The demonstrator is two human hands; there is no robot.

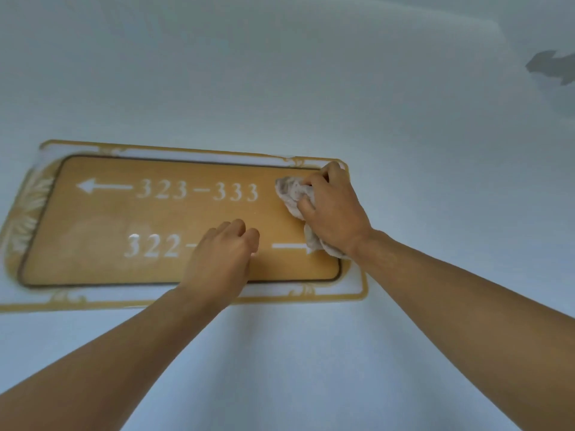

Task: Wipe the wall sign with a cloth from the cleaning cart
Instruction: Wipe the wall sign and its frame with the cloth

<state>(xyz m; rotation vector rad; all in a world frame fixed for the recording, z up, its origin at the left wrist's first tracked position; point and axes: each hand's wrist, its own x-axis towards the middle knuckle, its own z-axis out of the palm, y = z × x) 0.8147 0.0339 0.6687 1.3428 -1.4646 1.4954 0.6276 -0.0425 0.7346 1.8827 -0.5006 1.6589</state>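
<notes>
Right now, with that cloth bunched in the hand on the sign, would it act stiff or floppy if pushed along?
Probably floppy: the cloth crumples into folds under the right hand, and a tail droops below the wrist. Likely light. It should slide easily on the seemingly smooth sign.

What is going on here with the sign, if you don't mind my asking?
A person is wiping the sign on the wall. The right hand presses a crumpled cloth against its upper right part, beside 323-333. The left hand rests on the lower row, covering part of the numbers after 322.
</notes>
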